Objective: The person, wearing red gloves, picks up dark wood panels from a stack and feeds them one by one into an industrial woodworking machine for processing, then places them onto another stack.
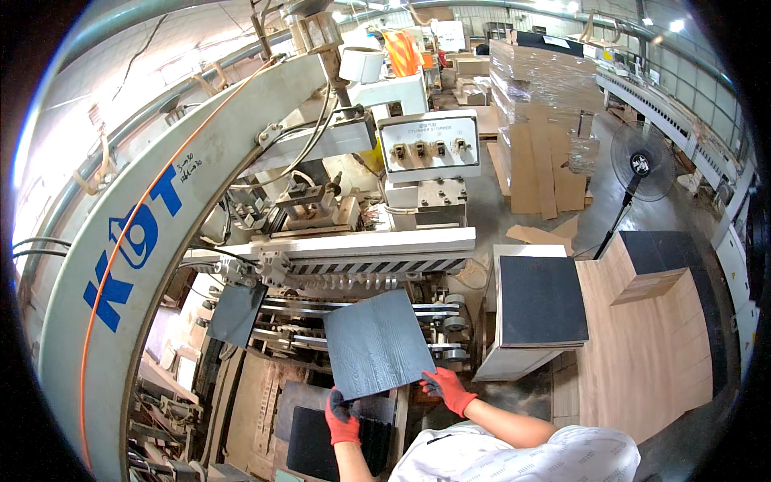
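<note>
You have the dark panel (381, 345) in front of you, with its near corners in your two gloved hands. It is a flat, four-sided board with straight edges and sharp-looking corners, blue-grey to charcoal in colour. A fine wood-like grain marks its upper face, clearest toward the near side, and light gives that face a soft, uneven sheen. Its near edge shows as a thin dark line. The board sits a little askew in your view, its right side reaching farther from you than its left.

The fingers of your left hand (344, 416) are closed on the near left corner; those of your right hand (450, 391) grip the near right corner. Both gloves are red with dark finger areas.

The panel is over the metal rails (295, 310) of the machine, which run out from beneath it on both sides. You cannot tell from this angle whether its underside touches them. To its left, a smaller-looking dark board (237, 315) is at the rails' far end. Below your panel, near your left forearm, lie black boards (315, 443), partly hidden by that arm. On your right, well apart from the panel, a black-topped stack (544, 301) stands beside a wood-patterned pile (654, 353). Beyond the rails is a white control box (430, 146) with a row of switches.
</note>
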Demonstrator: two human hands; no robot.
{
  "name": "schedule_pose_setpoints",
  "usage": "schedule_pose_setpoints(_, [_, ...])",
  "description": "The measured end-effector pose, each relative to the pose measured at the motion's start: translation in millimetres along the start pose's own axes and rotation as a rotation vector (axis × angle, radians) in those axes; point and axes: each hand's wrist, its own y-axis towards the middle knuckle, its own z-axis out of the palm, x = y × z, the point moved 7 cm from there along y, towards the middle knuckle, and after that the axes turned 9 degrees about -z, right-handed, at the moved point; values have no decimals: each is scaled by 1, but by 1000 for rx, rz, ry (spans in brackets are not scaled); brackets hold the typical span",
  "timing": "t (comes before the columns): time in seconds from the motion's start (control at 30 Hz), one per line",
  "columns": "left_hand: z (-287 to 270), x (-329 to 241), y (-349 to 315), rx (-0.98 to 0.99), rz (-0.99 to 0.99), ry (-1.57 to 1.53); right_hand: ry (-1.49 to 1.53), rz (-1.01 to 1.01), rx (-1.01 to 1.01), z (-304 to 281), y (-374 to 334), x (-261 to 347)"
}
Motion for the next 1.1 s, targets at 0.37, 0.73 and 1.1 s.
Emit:
schedule_pose_setpoints(0.37, [89,-20,-27,289,-305,349,17,-44,-52,-32,-16,29])
schedule_pose_setpoints(0.73, [113,0,-46,296,-179,563,-242,-326,-119,-48,-80,85])
schedule_pose_setpoints(1.1, [223,8,-108,528,-131,534,42,-461,-578,-113,-164,108])
